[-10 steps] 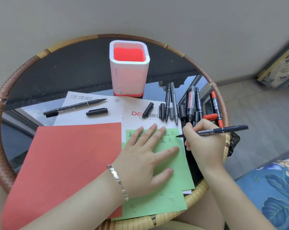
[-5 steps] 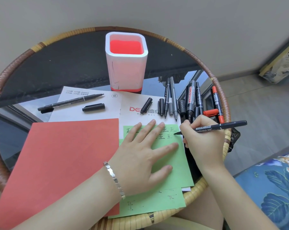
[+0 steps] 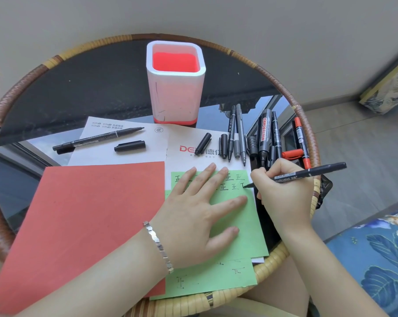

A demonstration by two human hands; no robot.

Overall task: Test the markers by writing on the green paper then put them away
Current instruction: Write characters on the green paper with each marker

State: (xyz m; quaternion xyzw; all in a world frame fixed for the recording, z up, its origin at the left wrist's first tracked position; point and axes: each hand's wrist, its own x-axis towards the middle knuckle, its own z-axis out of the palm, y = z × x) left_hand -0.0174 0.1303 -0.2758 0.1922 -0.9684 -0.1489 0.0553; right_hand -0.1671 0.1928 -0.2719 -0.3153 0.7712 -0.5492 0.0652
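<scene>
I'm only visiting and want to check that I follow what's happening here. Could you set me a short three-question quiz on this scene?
1. True or false: the left hand lies flat on the green paper.
2. The marker in the right hand is: A red, B black, C grey?
3. How many markers show inside the pen holder?
Key: 1 true; 2 B; 3 none.

The left hand (image 3: 193,216) wears a silver bracelet (image 3: 159,245) at the wrist, well back from the fingers (image 3: 230,201). It is a band of small, flat, angular metal links that catch the light and sit snug round the arm. The nails at the fingertips are short. The right hand (image 3: 282,195) and both forearms are bare.
</scene>
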